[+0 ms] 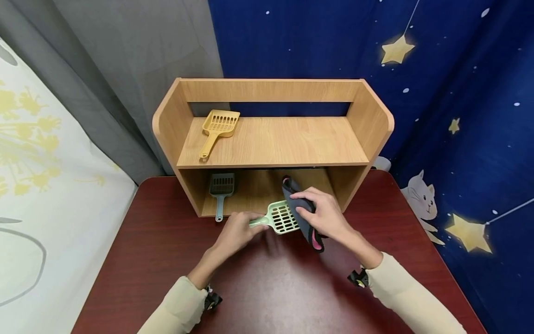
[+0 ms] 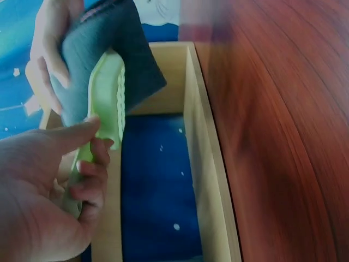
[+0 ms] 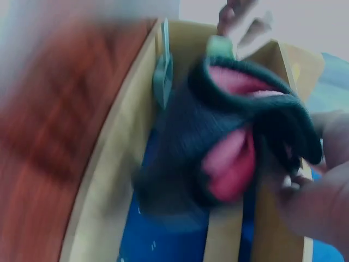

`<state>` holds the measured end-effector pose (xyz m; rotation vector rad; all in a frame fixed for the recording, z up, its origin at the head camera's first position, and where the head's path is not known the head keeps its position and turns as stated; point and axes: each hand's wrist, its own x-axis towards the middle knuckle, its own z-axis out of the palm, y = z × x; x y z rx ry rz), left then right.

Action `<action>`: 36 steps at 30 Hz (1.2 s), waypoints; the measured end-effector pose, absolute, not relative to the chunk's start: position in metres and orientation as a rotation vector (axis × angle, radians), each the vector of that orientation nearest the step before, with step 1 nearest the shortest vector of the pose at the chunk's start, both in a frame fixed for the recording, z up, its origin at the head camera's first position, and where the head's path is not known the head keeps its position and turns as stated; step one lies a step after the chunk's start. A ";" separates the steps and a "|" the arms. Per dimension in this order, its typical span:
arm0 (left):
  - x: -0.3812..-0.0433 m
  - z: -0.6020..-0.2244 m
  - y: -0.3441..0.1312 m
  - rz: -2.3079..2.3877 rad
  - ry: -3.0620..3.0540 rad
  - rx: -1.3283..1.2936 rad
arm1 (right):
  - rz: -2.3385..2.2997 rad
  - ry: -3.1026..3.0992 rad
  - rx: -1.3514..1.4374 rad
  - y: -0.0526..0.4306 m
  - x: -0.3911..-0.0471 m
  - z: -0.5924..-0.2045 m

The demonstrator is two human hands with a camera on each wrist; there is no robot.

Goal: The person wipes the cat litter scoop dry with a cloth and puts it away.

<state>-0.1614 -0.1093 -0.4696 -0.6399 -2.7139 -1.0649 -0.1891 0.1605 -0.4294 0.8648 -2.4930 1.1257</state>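
My left hand (image 1: pixel 235 233) grips a light green slotted litter scoop (image 1: pixel 273 217) by its handle, holding it in front of the shelf's lower level. A folded dark grey cloth (image 1: pixel 308 230) with a pink inner side is held in my right hand (image 1: pixel 325 213), thumb and fingers on its outer face. The cloth lies over the far right part of the scoop head and hides its edge. In the left wrist view the green scoop (image 2: pixel 109 98) appears edge-on against the cloth (image 2: pixel 133 60). The right wrist view is blurred, showing the cloth's pink folds (image 3: pixel 234 164).
A wooden two-level shelf (image 1: pixel 275 139) stands at the back of the dark red table (image 1: pixel 267 287). On its upper level lies a yellow litter scoop (image 1: pixel 210 144). A blue-grey scoop (image 1: pixel 219 206) rests at the lower left. Curtains (image 1: pixel 292 41) hang behind.
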 end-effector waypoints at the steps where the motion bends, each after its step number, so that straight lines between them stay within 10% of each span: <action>1: -0.161 -0.469 -0.107 -1.058 -2.723 -0.619 | 1.109 -2.508 0.860 0.155 -0.189 -0.432; 36: -0.160 -0.466 -0.108 -1.080 -2.708 -0.465 | 0.955 -2.502 0.821 0.151 -0.199 -0.434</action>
